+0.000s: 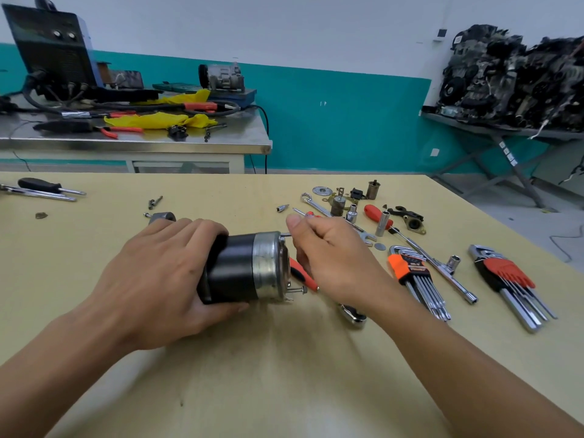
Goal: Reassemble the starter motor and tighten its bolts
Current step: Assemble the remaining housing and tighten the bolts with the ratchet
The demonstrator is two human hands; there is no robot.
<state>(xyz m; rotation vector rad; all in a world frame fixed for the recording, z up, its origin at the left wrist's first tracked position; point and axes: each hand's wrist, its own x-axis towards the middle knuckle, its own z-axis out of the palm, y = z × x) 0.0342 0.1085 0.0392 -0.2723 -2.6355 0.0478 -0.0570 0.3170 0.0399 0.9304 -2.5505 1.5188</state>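
1. The left grip [158, 273] is wrapped around the black body of the starter motor [235, 270]. Its fingers curl over the top and the thumb is tucked along the near underside.
2. The right grip [331, 257] is curled in at the motor's end, pinching the upper bolt [285, 235] with the thumb sticking up. The bolt head is hidden by the fingers, and only a short bit of shank shows.
3. The motor lies on its side on the counter [284, 374], about mid-counter. Its silver end cap [268, 263] points toward the right grip.
4. A lower bolt [299, 290] sticks partway out of the cap's near edge, and nothing is touching it.
5. A red-handled tool [303, 275] lies just behind the cap and is mostly covered by the right grip, so I can't tell what it is. A ratchet head [352, 314] peeks out from under that wrist.
6. To the right are an orange hex key set [407, 270] and a red-and-black hex key set [502, 273]. A long T-handle driver [436, 263] lies between them.
7. Farther back there's a red screwdriver [377, 214], a combination wrench [316, 205], a washer [321, 190], plus loose sockets and small parts.
8. At the far left edge is a black screwdriver [41, 185].
9. Behind the counter, a steel bench holds a yellow cloth [158, 120] and a dark machine box [47, 49]. There's a pile of engine parts [521, 80] at the right.
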